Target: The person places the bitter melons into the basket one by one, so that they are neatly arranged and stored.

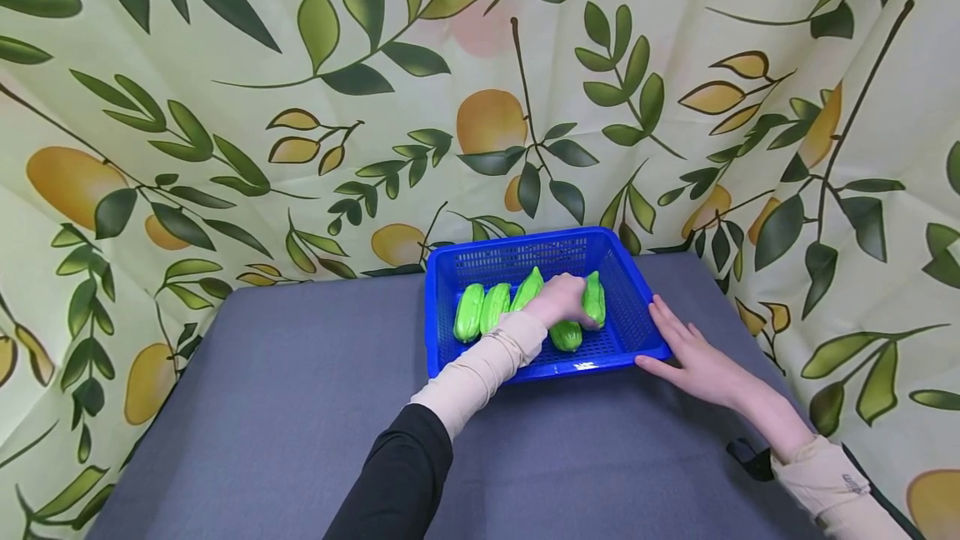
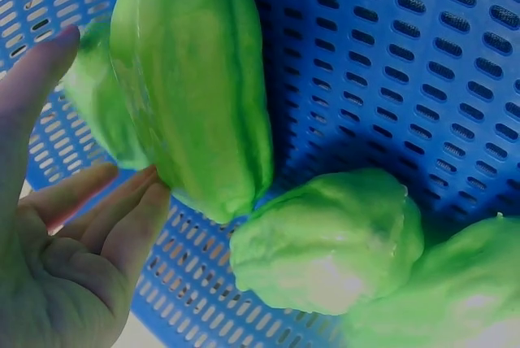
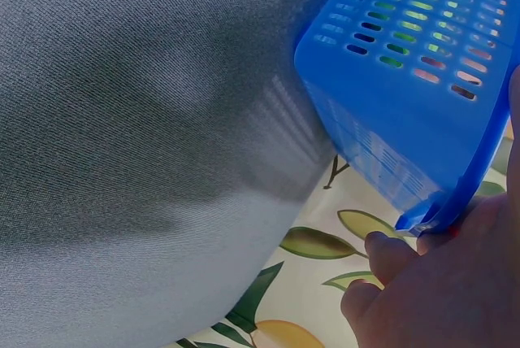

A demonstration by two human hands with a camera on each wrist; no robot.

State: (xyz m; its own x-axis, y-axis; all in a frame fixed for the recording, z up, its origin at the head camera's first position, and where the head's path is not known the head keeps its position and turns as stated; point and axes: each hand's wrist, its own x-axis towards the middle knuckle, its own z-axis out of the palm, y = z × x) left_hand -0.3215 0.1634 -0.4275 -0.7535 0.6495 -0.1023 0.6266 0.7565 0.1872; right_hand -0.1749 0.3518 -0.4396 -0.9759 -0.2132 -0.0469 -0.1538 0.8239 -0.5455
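A blue perforated plastic basket holds several pale-green, ridged, gourd-like vegetables. In the head view my left hand reaches down among those on the right side. The left wrist view shows its thumb spread from the fingers, fingertips right at the lower edge of one vegetable; another vegetable shows behind, between thumb and fingers. My right hand rests against the basket's front right corner, fingers straight along the side and thumb by the front rim. Its fingers appear just below the corner in the right wrist view.
Under the basket lies a table with a grey cloth, extending left and forward of it. A curtain with leaf and fruit prints hangs close behind the basket and along both sides.
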